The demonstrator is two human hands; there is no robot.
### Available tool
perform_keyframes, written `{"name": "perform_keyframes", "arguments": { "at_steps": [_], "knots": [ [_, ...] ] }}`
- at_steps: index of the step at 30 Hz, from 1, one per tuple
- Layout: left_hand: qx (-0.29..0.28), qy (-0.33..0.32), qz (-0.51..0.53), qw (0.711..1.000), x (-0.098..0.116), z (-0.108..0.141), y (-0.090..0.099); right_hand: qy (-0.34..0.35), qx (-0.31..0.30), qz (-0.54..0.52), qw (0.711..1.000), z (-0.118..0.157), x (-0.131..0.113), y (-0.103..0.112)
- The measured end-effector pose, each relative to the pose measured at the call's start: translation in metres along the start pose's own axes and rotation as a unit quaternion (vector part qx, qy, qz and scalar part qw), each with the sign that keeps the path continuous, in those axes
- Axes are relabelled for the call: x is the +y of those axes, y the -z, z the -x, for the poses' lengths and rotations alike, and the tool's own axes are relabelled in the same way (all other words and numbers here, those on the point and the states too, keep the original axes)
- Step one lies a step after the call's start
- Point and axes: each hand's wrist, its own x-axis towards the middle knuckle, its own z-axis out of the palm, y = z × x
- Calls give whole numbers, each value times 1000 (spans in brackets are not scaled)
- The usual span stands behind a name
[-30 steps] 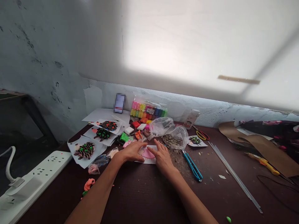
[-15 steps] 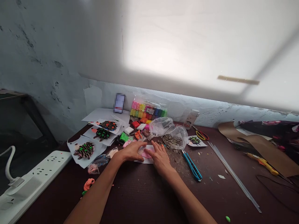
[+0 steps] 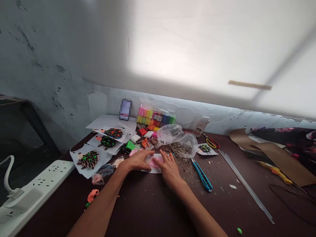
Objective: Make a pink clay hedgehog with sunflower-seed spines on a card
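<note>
A small white paper card point(image 3: 155, 171) lies on the dark table between my hands, with a flattened patch of pink clay point(image 3: 153, 162) on it. My left hand point(image 3: 138, 160) rests at the card's left side, thumb and fingers apart. Flat over the card's right part lies my right hand point(image 3: 171, 168), its thumb touching the pink clay and its other fingers stretched forward. Part of the clay is hidden under this hand. Striped sunflower seeds point(image 3: 178, 148) spill from a clear plastic bag point(image 3: 189, 143) just beyond my right hand.
Cards with seed hedgehogs point(image 3: 89, 160) lie at left, beside a white power strip point(image 3: 53, 176). Behind are clay packets point(image 3: 130, 145) and a multicoloured clay pack point(image 3: 158, 118). At right are a blue-handled tool point(image 3: 202, 176), scissors point(image 3: 212, 143), clear sticks point(image 3: 247, 186) and a yellow-handled tool point(image 3: 277, 172).
The view has shifted very slightly. Both hands stay in nearly the same place on the card, with my right thumb still on the pink clay.
</note>
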Motion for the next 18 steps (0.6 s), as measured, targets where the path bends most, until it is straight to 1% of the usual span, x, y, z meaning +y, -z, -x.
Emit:
{"name": "perform_keyframes", "arguments": {
  "at_steps": [3,5,10,18],
  "knots": [
    [-7,5,2,1000,-1,-1,0,-49,-4,5,999,2,6,4],
    [-8,5,3,1000,-3,-1,-1,-66,-8,7,998,4,9,7],
    [-3,6,2,1000,-4,-1,-2,-48,-18,8,999,3,10,4],
    [-7,7,3,1000,-3,-1,-1,-47,-1,2,999,0,7,-3]
  ]
}}
